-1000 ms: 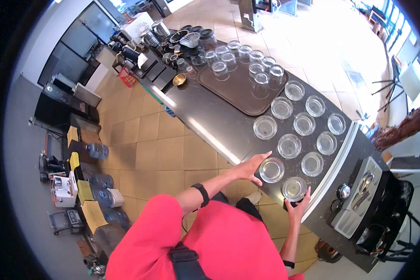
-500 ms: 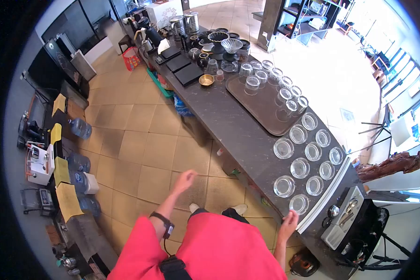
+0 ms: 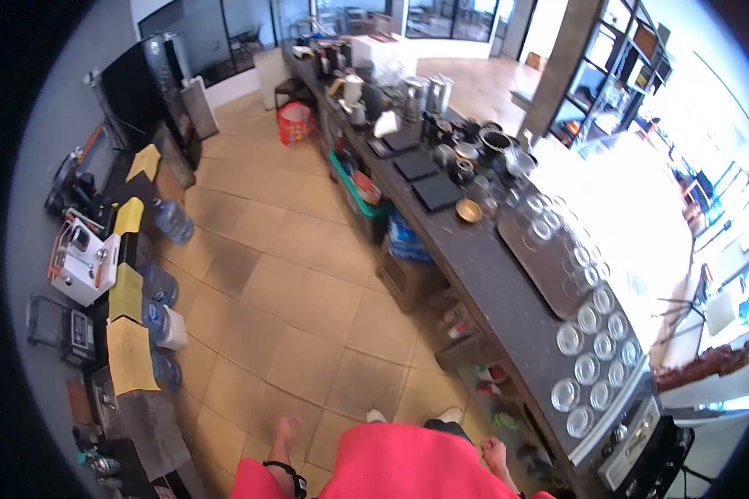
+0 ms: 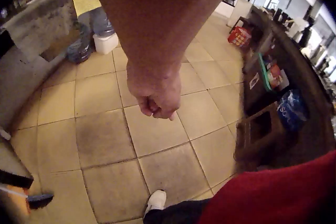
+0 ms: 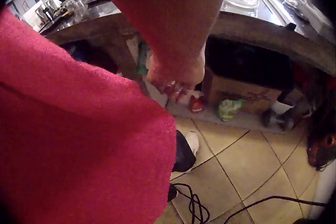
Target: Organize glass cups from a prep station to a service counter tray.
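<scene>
The left hand hangs over the floor at the person's side, holding nothing; in the left wrist view this hand has loosely curled fingers. Beside the counter's lower shelves is the right hand, also without anything in it. Its fingers hang loosely curled in the right wrist view, where the hand is below the counter edge. Several low round glass dishes stand in rows on the dark counter, right of the person. Further along, a brown tray bears several clear glasses.
A gold bowl and black flat devices lie beyond the tray. Under the counter are a green-rimmed bin and a cardboard box. Water bottles line the left side. A cable crosses the floor.
Both hands have left the glass dishes and dropped to the person's sides. The head view has swung left along the aisle, and the counter now lies further right.
</scene>
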The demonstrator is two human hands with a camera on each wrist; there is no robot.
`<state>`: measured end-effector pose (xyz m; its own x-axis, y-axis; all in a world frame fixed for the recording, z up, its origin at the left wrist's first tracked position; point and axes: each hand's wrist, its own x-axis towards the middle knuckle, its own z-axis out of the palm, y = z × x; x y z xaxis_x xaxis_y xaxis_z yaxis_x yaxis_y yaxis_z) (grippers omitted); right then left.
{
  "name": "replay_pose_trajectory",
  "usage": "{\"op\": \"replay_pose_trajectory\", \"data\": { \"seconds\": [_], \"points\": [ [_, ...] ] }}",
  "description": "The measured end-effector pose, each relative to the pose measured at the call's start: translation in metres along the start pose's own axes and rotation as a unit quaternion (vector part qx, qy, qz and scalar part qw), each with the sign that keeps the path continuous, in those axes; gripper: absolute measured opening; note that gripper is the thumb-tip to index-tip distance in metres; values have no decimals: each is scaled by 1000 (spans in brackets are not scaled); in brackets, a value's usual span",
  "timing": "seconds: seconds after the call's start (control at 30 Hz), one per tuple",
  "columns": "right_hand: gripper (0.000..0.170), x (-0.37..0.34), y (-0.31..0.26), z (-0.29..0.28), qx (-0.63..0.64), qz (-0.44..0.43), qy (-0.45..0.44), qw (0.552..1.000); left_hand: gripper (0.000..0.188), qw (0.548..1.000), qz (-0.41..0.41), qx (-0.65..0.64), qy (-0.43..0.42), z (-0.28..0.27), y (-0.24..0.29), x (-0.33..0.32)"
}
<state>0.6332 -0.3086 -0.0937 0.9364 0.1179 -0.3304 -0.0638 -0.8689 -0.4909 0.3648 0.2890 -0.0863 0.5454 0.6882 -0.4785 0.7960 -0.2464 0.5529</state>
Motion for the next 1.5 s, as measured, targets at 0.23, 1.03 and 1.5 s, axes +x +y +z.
{"op": "replay_pose_trajectory", "data": {
  "seconds": [0.23, 1.03, 1.5],
  "points": [
    [17, 76, -51, 36, 95, -97, -113, 984, 22, 995, 61, -80, -15, -10, 24, 63],
    [36, 436, -452, 143, 23, -197, -357, 913, 30, 948, -165, -260, -86, -139, 2, 205],
    [39, 517, -613, 216, 67, -274, -521, 805, 28, 987, 86, -131, 34, -258, -17, 461]
  ]
}}
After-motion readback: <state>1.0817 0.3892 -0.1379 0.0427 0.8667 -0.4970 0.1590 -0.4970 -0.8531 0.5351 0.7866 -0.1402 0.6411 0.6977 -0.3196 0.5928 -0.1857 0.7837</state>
